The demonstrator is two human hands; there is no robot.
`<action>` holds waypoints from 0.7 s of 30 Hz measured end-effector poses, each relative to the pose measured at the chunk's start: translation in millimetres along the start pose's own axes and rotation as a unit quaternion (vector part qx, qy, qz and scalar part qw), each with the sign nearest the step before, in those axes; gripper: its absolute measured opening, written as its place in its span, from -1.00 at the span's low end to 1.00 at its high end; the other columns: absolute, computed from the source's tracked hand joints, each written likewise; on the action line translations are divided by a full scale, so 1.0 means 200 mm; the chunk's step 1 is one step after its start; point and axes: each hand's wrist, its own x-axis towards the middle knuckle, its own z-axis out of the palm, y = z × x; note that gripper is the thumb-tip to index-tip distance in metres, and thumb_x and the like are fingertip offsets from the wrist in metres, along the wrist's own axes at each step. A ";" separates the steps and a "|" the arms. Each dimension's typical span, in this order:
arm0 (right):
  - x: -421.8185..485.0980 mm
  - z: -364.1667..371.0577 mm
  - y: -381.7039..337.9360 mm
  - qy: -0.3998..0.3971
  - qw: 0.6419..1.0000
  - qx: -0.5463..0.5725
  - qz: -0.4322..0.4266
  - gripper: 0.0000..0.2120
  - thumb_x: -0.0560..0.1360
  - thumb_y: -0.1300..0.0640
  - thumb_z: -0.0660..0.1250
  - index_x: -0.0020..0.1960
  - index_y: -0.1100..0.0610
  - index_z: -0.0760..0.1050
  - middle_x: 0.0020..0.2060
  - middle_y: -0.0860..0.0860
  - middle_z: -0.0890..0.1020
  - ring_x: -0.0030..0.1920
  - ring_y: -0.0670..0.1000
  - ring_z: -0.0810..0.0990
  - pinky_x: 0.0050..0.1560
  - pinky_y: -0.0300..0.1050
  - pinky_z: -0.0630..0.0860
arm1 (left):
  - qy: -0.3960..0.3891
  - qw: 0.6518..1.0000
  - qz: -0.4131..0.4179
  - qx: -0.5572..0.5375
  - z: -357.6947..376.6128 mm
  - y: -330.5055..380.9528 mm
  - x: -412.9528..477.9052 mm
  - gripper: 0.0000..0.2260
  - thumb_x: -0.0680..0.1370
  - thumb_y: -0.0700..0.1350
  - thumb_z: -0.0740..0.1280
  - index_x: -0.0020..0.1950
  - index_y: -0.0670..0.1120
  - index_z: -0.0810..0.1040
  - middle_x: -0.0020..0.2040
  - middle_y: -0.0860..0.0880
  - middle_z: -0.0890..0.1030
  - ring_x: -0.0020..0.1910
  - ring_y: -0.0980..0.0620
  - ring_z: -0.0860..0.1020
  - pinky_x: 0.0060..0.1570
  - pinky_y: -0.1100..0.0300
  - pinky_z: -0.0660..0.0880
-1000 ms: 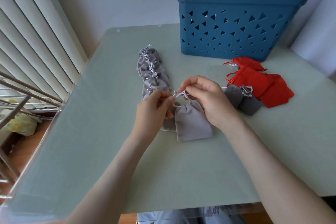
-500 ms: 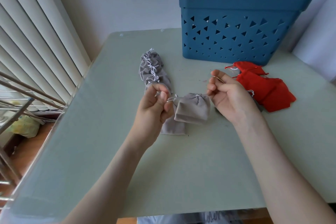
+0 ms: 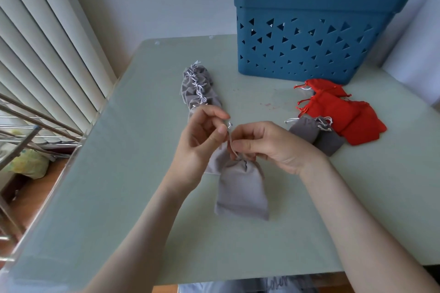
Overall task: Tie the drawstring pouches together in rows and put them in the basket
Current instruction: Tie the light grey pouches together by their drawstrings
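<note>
Here, the pale green surface [image 3: 119,197] carries a blue basket [image 3: 309,38] with triangle cut-outs at the far right, standing well apart from the hands. Near its right front corner lies a heap of red pouches [image 3: 338,112], and two loose grey pouches [image 3: 314,133] rest against the heap's near left edge. At the far centre a row of tied grey pouches [image 3: 197,90] runs toward the person, its near end hidden behind the left hand [image 3: 200,140]. Vertical blinds [image 3: 47,54] line the left side, with a metal rack [image 3: 23,126] below them. Nothing lies between the hands and the basket.

Both forearms reach in from the near edge and meet at the middle. The left hand is raised, thumb and fingers pinched on a white drawstring [image 3: 229,135] whose end sticks up. The right hand [image 3: 269,145], palm turned left, pinches the same cord just above the gathered neck of a grey pouch [image 3: 241,188], which lies flat on the surface, its bottom toward the person.
</note>
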 end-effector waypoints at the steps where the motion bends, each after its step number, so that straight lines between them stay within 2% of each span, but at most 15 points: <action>1: 0.00 0.00 0.00 -0.006 1.000 0.004 -0.002 -0.87 0.41 0.21 0.38 -0.26 0.03 0.62 -0.37 -0.02 0.59 -0.37 -0.14 0.45 -0.35 -0.33 0.33 | 0.006 1.000 0.002 0.015 0.00 -0.01 0.00 -0.91 0.52 -0.30 0.22 -0.02 -0.15 0.42 -0.28 0.03 0.44 -0.33 0.16 0.48 -0.22 0.36 0.43; 6: 0.01 0.01 0.01 0.024 1.000 -0.008 -0.015 -0.83 0.43 0.28 0.40 -0.25 0.04 0.60 -0.39 -0.02 0.56 -0.38 -0.12 0.44 -0.34 -0.30 0.34 | 0.062 0.995 -0.043 0.072 0.00 -0.05 0.01 -0.96 0.51 -0.18 0.29 -0.12 -0.11 0.44 -0.29 0.01 0.50 -0.30 0.08 0.48 -0.18 0.25 0.44; 10: 0.02 0.02 0.03 0.076 0.996 -0.037 -0.004 -0.87 0.45 0.35 0.37 -0.22 0.17 0.52 -0.45 -0.06 0.55 -0.43 -0.15 0.42 -0.38 -0.34 0.32 | 0.078 0.987 -0.109 0.091 -0.01 -0.07 0.03 -0.87 0.57 -0.27 0.30 -0.18 -0.17 0.44 -0.35 0.01 0.54 -0.34 0.11 0.51 -0.22 0.29 0.46; 15: 0.04 0.02 0.03 0.119 0.993 -0.004 -0.022 -0.88 0.45 0.36 0.36 -0.21 0.18 0.53 -0.46 -0.08 0.57 -0.45 -0.17 0.43 -0.39 -0.35 0.32 | 0.073 0.980 -0.173 0.073 -0.01 -0.09 0.03 -0.89 0.58 -0.27 0.27 -0.15 -0.21 0.49 -0.32 -0.02 0.62 -0.32 0.10 0.58 -0.24 0.31 0.49; 18: 0.05 0.01 0.04 0.157 0.987 0.001 -0.026 -0.89 0.44 0.36 0.38 -0.21 0.19 0.53 -0.35 0.02 0.60 -0.37 -0.18 0.51 -0.30 -0.39 0.41 | 0.043 0.971 -0.219 0.084 -0.02 -0.11 0.02 -0.88 0.58 -0.23 0.28 -0.12 -0.23 0.53 -0.32 -0.01 0.58 -0.34 0.13 0.50 -0.24 0.34 0.44; 21: 0.05 0.00 0.06 0.184 0.982 -0.011 -0.025 -0.88 0.43 0.32 0.41 -0.22 0.17 0.52 -0.25 0.13 0.63 -0.25 -0.11 0.56 -0.14 -0.33 0.48 | 0.026 0.967 -0.238 0.091 -0.02 -0.11 0.02 -0.85 0.57 -0.17 0.30 -0.10 -0.24 0.56 -0.30 -0.04 0.51 -0.32 0.12 0.43 -0.23 0.34 0.39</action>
